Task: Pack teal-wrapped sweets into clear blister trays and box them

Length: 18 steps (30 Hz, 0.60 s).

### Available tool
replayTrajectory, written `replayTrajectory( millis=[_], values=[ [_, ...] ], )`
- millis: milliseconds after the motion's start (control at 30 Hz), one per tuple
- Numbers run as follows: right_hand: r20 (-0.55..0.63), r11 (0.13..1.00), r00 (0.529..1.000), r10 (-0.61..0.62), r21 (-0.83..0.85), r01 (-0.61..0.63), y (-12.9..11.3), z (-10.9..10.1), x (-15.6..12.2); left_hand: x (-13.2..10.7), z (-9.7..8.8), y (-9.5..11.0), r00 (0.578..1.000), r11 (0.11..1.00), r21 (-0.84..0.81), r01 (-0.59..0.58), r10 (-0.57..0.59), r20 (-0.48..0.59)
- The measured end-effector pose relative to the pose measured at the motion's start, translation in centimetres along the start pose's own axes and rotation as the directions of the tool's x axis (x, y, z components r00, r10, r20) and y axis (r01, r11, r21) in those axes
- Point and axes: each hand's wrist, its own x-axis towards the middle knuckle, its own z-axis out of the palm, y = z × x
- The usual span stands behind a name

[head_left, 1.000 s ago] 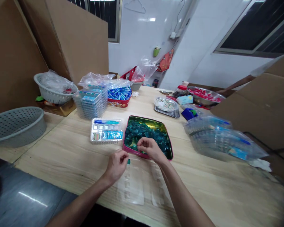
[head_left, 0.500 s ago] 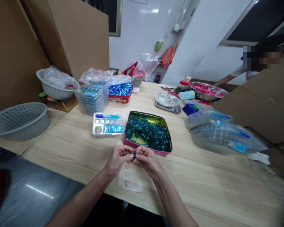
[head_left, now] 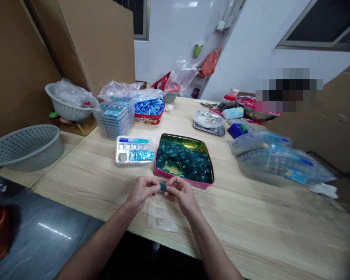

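Between the fingertips of my left hand (head_left: 143, 191) and my right hand (head_left: 181, 193) is a small dark green piece (head_left: 163, 186), pinched from both sides. Its exact kind is too small to make out. Just beyond my hands stands a pink-rimmed tin (head_left: 184, 181), gold inside, holding many similar dark green pieces (head_left: 192, 159). Under my hands a clear plastic tray (head_left: 167, 224) with square hollows lies on the table, partly covered by them. To the left of the tin sits a filled clear tray (head_left: 134, 152) with a blue pen and a blue packet.
Stacked filled trays (head_left: 113, 118) and a red tin of blue pens (head_left: 148, 111) stand at the back left. Grey baskets (head_left: 26, 149) are at far left. Bagged trays (head_left: 277, 159) lie to the right. Behind are a plate (head_left: 208, 119) and a metal bowl (head_left: 258, 111), near a person.
My fingertips have drawn slightly apart, and the green piece between them now shows wider and more level. The person at the back right has moved left and lower. The view has shifted slightly.
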Motion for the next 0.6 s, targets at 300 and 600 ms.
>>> replayTrajectory(
  millis=[300, 600],
  values=[
    [0.054, 0.997, 0.996, 0.076, -0.026, -0.075, 0.6, -0.6, 0.0, 0.2, -0.2, -1.0, 0.999, 0.996, 0.074, 0.045, -0.046, 0.009],
    [0.088, 0.961, 0.984, 0.153, 0.218, -0.169, 1.0, 0.2, -0.8, -0.8, -0.1, -0.3, 0.969, 0.951, -0.249, 0.183, -0.133, 0.207]
  ],
)
